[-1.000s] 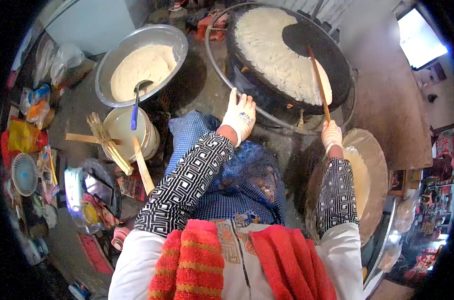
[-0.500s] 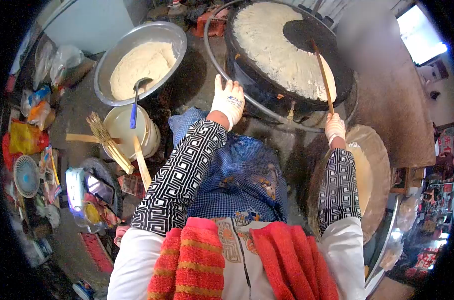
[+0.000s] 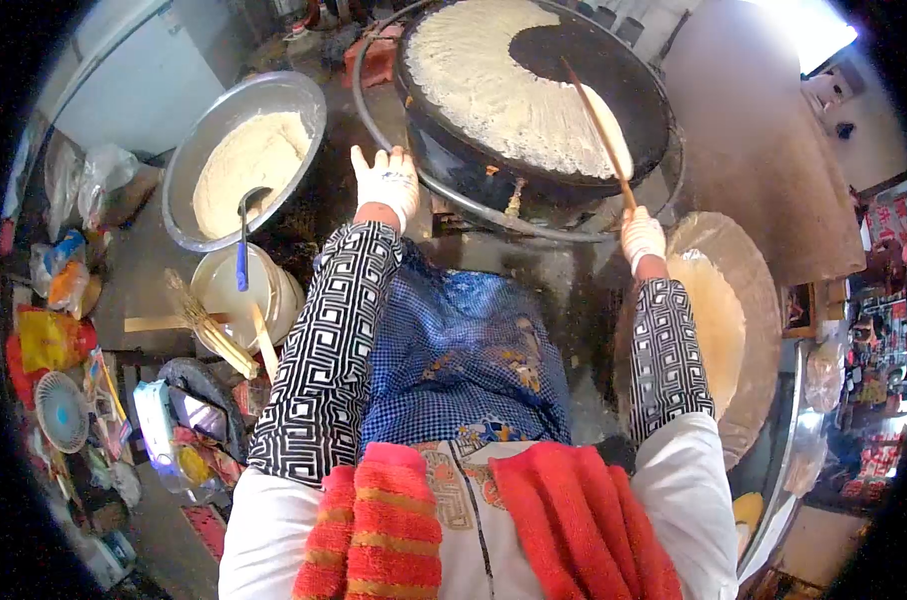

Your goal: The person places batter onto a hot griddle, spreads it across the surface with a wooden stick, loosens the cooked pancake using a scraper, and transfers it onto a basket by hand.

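My right hand [image 3: 642, 240], in a white glove, is closed around the handle of a long, thin wooden spreader [image 3: 602, 128]. Its blade lies over the right edge of pale batter [image 3: 484, 85], which curves in a broad band on a round black griddle [image 3: 639, 125]. Dark griddle surface shows at the centre and right. My left hand [image 3: 387, 190], also gloved, has its fingers spread beside the metal ring [image 3: 369, 105] around the griddle; whether it touches the ring I cannot tell. Left of that hand stands a metal basin [image 3: 179, 185] of thick batter with a blue-handled ladle [image 3: 242, 262].
A whitish bucket [image 3: 286, 285] holds cloudy liquid, with a straw brush [image 3: 209, 325] and wooden sticks across it. At right, thin pale flatbread [image 3: 709, 320] lies on a round brown tray [image 3: 759, 400]. Beyond is a brown tabletop [image 3: 774, 190]. Bags and a basket [image 3: 62, 412] sit far left.
The view has shifted, so the griddle appears farther left and higher. My left hand's fingers have spread wider. My right hand keeps its hold on the spreader at the batter's right edge.
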Available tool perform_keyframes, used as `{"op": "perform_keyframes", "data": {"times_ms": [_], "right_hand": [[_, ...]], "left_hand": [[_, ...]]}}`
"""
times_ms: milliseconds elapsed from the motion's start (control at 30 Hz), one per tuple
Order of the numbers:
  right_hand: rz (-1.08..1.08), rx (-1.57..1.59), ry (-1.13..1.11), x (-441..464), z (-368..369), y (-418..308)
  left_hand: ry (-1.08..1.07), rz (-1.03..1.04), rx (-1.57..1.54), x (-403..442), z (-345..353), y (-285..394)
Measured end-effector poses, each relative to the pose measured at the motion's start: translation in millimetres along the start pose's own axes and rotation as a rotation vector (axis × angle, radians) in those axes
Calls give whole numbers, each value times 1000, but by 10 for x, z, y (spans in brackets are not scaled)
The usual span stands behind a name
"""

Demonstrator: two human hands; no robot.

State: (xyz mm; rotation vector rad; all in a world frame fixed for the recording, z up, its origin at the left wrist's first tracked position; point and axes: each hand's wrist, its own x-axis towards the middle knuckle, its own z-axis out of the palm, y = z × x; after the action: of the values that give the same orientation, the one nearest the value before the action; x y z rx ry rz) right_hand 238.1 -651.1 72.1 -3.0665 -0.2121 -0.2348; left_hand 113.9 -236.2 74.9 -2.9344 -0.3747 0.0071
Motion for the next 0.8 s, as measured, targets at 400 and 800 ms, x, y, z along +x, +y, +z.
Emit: {"op": "perform_keyframes", "data": {"times_ms": [400,800], "right_hand": [[-303,12,85,-73,113,108],[-134,168,-103,30,-300,-735]], "left_hand": [[10,467,-368,-715,-554,1149],[-32,383,6,-556,-378,536]]}}
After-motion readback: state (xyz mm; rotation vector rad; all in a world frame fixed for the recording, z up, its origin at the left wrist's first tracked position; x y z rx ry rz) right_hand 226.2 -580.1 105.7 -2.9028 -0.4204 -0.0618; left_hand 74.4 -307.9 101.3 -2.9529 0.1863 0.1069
